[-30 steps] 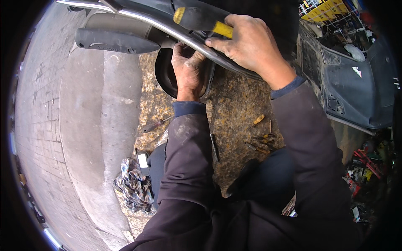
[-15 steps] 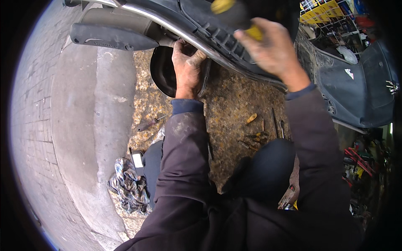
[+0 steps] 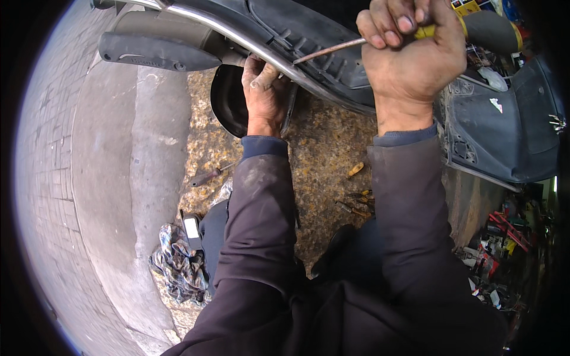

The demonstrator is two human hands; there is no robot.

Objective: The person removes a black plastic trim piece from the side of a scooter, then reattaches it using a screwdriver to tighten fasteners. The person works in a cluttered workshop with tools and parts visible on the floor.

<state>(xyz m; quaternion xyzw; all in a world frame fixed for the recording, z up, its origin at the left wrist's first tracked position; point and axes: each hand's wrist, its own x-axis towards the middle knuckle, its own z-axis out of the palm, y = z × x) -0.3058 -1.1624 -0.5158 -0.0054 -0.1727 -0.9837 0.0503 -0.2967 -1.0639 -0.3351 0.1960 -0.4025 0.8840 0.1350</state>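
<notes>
My right hand (image 3: 412,68) is closed round the yellow and black handle of a long screwdriver (image 3: 491,33). Its thin shaft points left, and the tip reaches the chrome rail (image 3: 228,37) along the edge of a scooter's dark footboard (image 3: 285,38). Under that rail, my left hand (image 3: 264,98) has its fingers curled up at the scooter's underside; whatever they pinch is hidden. Below the left hand stands a black open pan (image 3: 224,110) on the stained ground. The exhaust with its black guard (image 3: 157,53) lies just to the left.
Another screwdriver (image 3: 205,178) and a crumpled rag (image 3: 178,267) lie left of my legs. A short yellow-handled tool (image 3: 356,169) and pliers (image 3: 359,199) lie near my right knee. A dark scooter panel (image 3: 499,124) and cluttered tools (image 3: 504,231) fill the right side.
My right hand has moved right and slightly up with the screwdriver, whose shaft now shows along the footboard. My left hand stays almost in place under the rail.
</notes>
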